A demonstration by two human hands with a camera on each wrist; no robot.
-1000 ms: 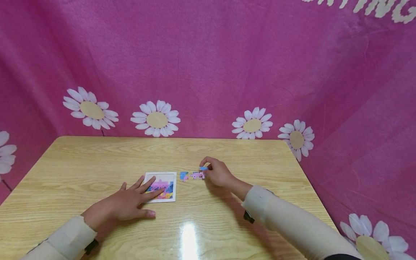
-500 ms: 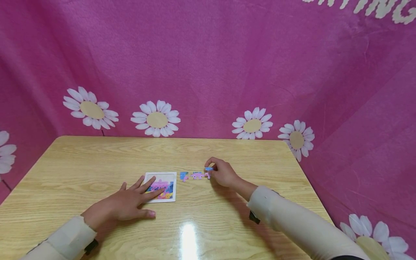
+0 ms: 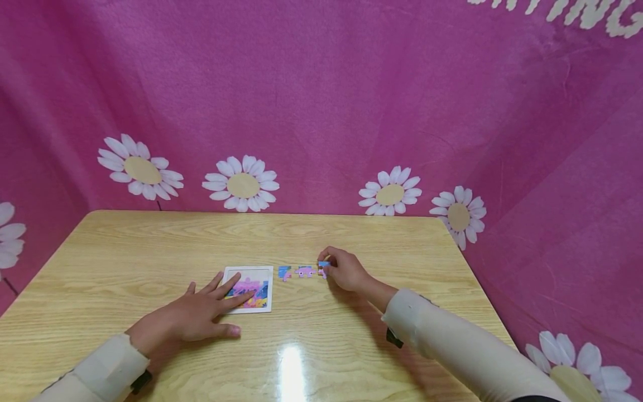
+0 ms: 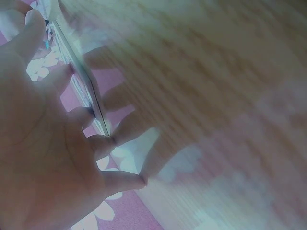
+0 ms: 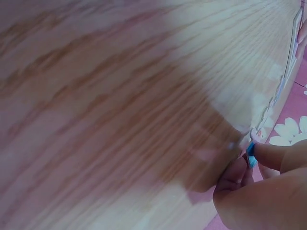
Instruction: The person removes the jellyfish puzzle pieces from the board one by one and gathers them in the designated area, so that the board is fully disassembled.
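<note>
My left hand (image 3: pixel 198 315) lies with fingers spread over a small white-framed jigsaw puzzle (image 3: pixel 269 287), whose printed picture is pink, blue and yellow. Its fingertips rest on the puzzle, and the palm covers the left edge. To the right, my right hand (image 3: pixel 348 271) pinches a blue and pink puzzle piece (image 3: pixel 322 264) between thumb and fingers, close over the table. The same piece (image 5: pixel 251 154) shows its blue side in the right wrist view. Two more pieces lie between the hands: a blue and pink corner piece (image 3: pixel 284 272) and a pink piece with two eyes (image 3: pixel 305 272).
The glossy wood-grain table (image 3: pixel 281 240) runs back to a magenta cloth (image 3: pixel 321 111) printed with white daisies. A bright light reflection (image 3: pixel 292 371) shows on the table near the front.
My right hand has moved slightly right with its puzzle piece, away from the piece with eyes, which is now fully uncovered. The held piece has turned and lowered a little. My left hand stays put.
</note>
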